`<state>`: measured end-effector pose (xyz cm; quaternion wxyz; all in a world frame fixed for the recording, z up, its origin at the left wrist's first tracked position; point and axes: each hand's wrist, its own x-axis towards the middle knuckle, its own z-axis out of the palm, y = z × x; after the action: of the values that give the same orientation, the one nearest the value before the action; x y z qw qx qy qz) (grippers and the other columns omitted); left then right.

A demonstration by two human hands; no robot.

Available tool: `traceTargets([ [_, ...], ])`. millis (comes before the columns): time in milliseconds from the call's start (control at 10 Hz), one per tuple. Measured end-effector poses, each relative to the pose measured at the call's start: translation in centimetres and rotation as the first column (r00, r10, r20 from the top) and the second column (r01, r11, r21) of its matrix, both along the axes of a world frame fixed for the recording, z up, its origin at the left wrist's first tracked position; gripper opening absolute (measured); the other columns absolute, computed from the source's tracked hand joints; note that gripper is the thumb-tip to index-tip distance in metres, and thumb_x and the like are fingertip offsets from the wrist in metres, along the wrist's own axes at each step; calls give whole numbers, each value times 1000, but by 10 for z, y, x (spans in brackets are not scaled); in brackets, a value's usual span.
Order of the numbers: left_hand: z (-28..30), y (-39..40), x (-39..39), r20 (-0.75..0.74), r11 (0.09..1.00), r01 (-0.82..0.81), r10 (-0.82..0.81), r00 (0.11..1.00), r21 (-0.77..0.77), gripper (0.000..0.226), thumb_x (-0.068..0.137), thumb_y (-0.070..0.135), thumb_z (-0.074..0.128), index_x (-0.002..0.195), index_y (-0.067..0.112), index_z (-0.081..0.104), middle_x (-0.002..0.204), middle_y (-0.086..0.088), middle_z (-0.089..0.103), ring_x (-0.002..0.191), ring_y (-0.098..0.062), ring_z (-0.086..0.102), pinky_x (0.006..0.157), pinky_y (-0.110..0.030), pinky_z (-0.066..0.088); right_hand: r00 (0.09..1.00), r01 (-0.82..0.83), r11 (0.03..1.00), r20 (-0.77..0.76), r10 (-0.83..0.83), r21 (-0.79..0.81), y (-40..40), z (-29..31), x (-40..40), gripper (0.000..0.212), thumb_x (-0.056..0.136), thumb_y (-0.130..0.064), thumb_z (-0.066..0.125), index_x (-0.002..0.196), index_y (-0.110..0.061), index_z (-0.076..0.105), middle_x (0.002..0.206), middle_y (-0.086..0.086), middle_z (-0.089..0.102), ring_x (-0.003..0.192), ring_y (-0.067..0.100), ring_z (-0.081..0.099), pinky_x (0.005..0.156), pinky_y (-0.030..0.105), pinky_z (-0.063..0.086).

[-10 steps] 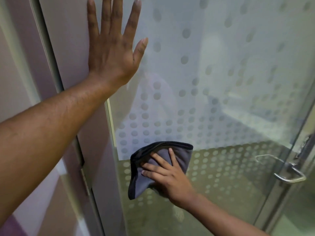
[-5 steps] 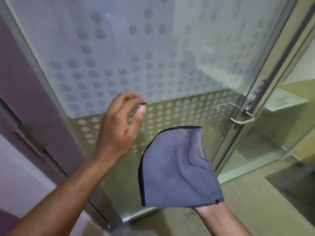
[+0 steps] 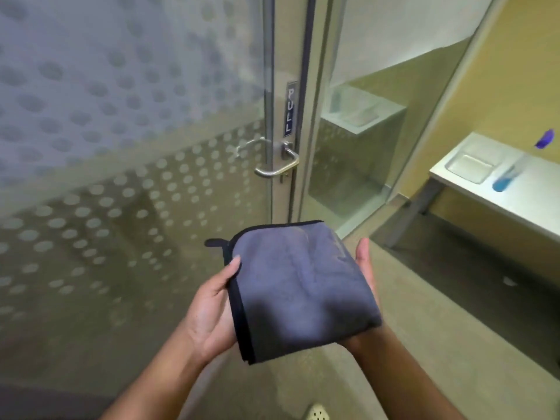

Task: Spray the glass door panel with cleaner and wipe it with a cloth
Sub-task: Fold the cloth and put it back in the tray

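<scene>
Left hand (image 3: 212, 310) joined right hand (image 3: 365, 268); both hands hold folded cloth (image 3: 300, 292) flat, off glass door (image 3: 121, 147).

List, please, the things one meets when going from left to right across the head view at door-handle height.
Dotted glass door panel → door handle → PULL sign → metal counter with the spray bottle.

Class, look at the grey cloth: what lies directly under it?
Under the cloth are both hands: the left hand grips its edge, the right hand supports it beneath. The right palm and most fingers are covered.
</scene>
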<state>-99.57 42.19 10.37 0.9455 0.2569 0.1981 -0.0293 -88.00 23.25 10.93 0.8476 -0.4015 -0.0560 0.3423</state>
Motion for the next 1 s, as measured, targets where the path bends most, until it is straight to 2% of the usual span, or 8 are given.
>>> traceTargets([
  [100, -1, -23, 49, -72, 997, 39, -35, 997, 60, 44, 91, 31, 74, 124, 2, 81, 127, -18, 80, 114, -31, 80, 91, -46, 67, 983, -140, 989, -126, 133, -53, -53, 1, 43, 74, 79, -60, 83, 131, -8, 75, 135, 21, 71, 128, 33, 68, 106, 44, 54],
  [200, 4, -46, 92, -96, 994, 94, -89, 991, 54, 48, 99, 38, 58, 124, 4, 81, 128, -16, 80, 114, -30, 80, 91, -47, 67, 985, -161, 984, -75, 156, -75, -97, 0, 76, 69, 58, -26, 93, 122, -5, 77, 116, 19, 79, 106, 33, 77, 89, 40, 64],
  [300, 9, -69, 130, -120, 983, 176, -169, 978, 49, 49, 99, 39, 57, 123, 5, 82, 125, -14, 81, 112, -29, 81, 92, -46, 67, 996, -88, 982, -1, 89, -166, -133, -7, 95, 74, 73, 1, 65, 145, -11, 59, 130, 20, 73, 114, 35, 74, 87, 42, 64],
  [600, 15, -116, 226, -129, 916, 393, -382, 915, 77, 50, 100, 41, 58, 126, 5, 80, 129, -15, 79, 114, -29, 80, 102, -47, 63, 998, 44, 994, -35, -48, -101, -188, -10, 141, 94, 64, 0, 66, 155, -19, 49, 138, 23, 69, 118, 40, 72, 84, 47, 63],
  [700, 20, -133, 261, -137, 892, 438, -423, 896, 108, 50, 97, 44, 61, 123, 7, 82, 128, -15, 80, 113, -29, 80, 92, -45, 67, 994, 110, 979, 15, -110, -169, -191, -6, 161, 96, 65, 3, 60, 154, -32, 50, 144, 20, 66, 126, 42, 68, 87, 49, 63],
  [800, 26, -154, 299, -99, 853, 496, -486, 868, 160, 55, 106, 49, 52, 129, 7, 80, 137, -17, 76, 124, -29, 76, 91, -41, 67, 978, 203, 937, 102, -181, -285, -187, -2, 185, 95, 67, 8, 52, 146, -44, 58, 138, 9, 72, 126, 35, 70, 91, 46, 64],
  [900, 32, -172, 341, -64, 834, 533, -530, 846, 145, 60, 112, 51, 45, 140, 5, 71, 143, -20, 71, 129, -32, 73, 96, -43, 66, 954, 281, 857, 225, -199, -432, -175, 5, 212, 103, 68, 4, 52, 151, -57, 46, 134, -5, 73, 126, 35, 68, 103, 59, 56],
  [1000, 40, -184, 387, -72, 815, 557, -553, 830, 161, 58, 111, 54, 46, 141, 10, 70, 140, -19, 74, 127, -32, 74, 102, -45, 61, 920, 348, 773, 353, -172, -530, -161, 14, 243, 107, 72, 3, 50, 149, -70, 37, 139, -22, 67, 126, 20, 67, 104, 53, 56],
])
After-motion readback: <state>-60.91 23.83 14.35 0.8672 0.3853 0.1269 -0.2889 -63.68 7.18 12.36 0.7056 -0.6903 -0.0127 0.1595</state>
